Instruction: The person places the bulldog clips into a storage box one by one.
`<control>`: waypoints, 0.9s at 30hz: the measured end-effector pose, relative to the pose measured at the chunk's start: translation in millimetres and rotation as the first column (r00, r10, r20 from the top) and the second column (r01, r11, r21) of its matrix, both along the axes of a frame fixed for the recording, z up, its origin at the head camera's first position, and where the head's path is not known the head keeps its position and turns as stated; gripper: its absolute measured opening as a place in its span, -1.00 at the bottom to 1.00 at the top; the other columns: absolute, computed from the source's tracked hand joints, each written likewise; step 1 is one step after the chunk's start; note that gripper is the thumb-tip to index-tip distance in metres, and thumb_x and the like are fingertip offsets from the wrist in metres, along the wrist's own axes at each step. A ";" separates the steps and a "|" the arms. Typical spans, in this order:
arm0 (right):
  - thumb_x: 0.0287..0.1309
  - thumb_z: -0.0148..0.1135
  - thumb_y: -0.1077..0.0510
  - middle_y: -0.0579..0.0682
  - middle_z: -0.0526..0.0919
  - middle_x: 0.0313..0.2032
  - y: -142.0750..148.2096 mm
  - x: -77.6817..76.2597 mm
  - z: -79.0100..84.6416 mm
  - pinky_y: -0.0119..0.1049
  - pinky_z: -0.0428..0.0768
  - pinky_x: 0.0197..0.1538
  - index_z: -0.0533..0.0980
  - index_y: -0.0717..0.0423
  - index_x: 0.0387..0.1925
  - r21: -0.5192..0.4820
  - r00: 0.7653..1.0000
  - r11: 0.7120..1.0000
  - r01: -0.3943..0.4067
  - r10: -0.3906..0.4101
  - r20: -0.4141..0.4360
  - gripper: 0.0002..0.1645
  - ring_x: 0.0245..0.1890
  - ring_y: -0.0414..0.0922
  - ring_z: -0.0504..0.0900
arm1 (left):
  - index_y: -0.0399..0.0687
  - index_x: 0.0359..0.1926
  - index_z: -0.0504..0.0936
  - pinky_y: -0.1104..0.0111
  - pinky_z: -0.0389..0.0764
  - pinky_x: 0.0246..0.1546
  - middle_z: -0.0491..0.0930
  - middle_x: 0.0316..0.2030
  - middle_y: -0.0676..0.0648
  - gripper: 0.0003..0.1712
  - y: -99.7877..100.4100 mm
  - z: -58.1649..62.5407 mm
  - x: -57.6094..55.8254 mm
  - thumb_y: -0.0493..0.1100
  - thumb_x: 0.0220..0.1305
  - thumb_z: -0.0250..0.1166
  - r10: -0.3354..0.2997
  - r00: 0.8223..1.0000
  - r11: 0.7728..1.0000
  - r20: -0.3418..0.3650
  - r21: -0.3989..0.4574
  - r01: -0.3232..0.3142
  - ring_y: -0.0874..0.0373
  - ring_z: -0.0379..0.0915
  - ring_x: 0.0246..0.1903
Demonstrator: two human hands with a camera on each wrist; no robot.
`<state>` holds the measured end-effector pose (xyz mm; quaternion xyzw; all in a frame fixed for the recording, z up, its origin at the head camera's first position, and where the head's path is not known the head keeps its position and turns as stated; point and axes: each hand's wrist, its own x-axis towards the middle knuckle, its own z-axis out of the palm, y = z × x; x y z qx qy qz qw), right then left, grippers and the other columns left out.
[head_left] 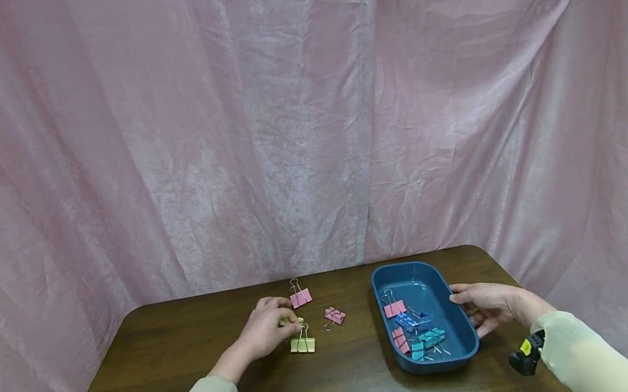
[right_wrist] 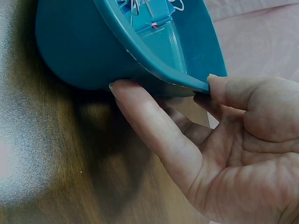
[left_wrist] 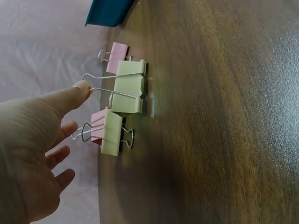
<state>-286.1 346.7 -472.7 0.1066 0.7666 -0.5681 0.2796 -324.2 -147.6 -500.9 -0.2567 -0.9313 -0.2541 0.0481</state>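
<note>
In the head view my left hand pinches the wire handle of a yellow binder clip. The left wrist view shows the thumb on the handle of that clip, with the other fingers apart. A second yellow binder clip stands beside it, partly behind the hand in the head view. Two pink binder clips lie just beyond and to the right. My right hand grips the right side of a blue plastic tray, thumb at the rim and fingers beneath.
Inside the tray lie pink, blue and teal binder clips, mostly toward its near left part. The brown wooden table ends at a pink curtain behind it.
</note>
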 end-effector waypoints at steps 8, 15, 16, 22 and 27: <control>0.58 -0.06 0.10 0.28 0.63 0.04 -0.4 1.4 0.9 0.18 0.71 -0.20 -0.01 0.14 0.59 0.005 1.000 1.000 0.007 -0.007 0.003 -0.29 -0.13 0.25 0.74 | 0.25 -0.43 0.71 -0.23 0.29 0.25 0.55 0.21 -0.18 -0.86 1.3 5.3 1.3 -0.05 0.25 0.48 -0.024 1.000 1.000 -0.013 0.017 0.024 -0.24 0.25 0.30; 0.58 -0.05 0.09 0.28 0.64 0.03 -0.5 0.2 0.2 0.18 0.71 -0.20 -0.02 0.15 0.59 0.004 1.000 1.000 0.002 -0.002 -0.002 -0.28 -0.12 0.25 0.74 | 0.29 -0.42 0.70 -0.22 0.30 0.24 0.55 0.21 -0.15 -0.85 1.9 7.4 2.5 -0.04 0.31 0.44 -0.021 1.000 1.000 -0.022 0.007 0.021 -0.22 0.28 0.29; 0.58 -0.05 0.10 0.28 0.64 0.03 -0.4 0.1 0.0 0.19 0.70 -0.20 -0.02 0.15 0.59 0.004 1.000 1.000 0.003 -0.003 -0.002 -0.28 -0.13 0.25 0.74 | 0.30 -0.42 0.69 -0.22 0.31 0.23 0.56 0.21 -0.14 -0.85 2.1 8.1 3.0 -0.04 0.31 0.44 -0.022 0.999 1.000 -0.029 0.005 0.023 -0.21 0.29 0.28; 0.58 -0.05 0.09 0.32 0.62 0.06 1.1 0.3 0.5 0.19 0.70 -0.19 -0.07 0.17 0.60 -0.007 1.000 1.000 -0.019 0.019 0.001 -0.25 -0.11 0.25 0.73 | 0.31 -0.40 0.69 -0.18 0.32 0.24 0.57 0.18 -0.07 -0.86 4.0 11.8 4.0 -0.03 0.32 0.43 -0.019 0.999 1.000 -0.044 0.009 0.020 -0.18 0.34 0.25; 0.58 -0.05 0.08 0.31 0.62 0.06 1.8 0.3 0.7 0.18 0.70 -0.19 -0.08 0.18 0.59 -0.015 0.999 0.999 -0.033 0.033 0.000 -0.25 -0.11 0.25 0.73 | 0.31 -0.38 0.70 -0.11 0.34 0.23 0.56 0.16 -0.03 -0.88 5.8 14.6 4.5 -0.02 0.31 0.44 -0.018 0.997 1.000 -0.072 0.014 0.019 -0.13 0.36 0.22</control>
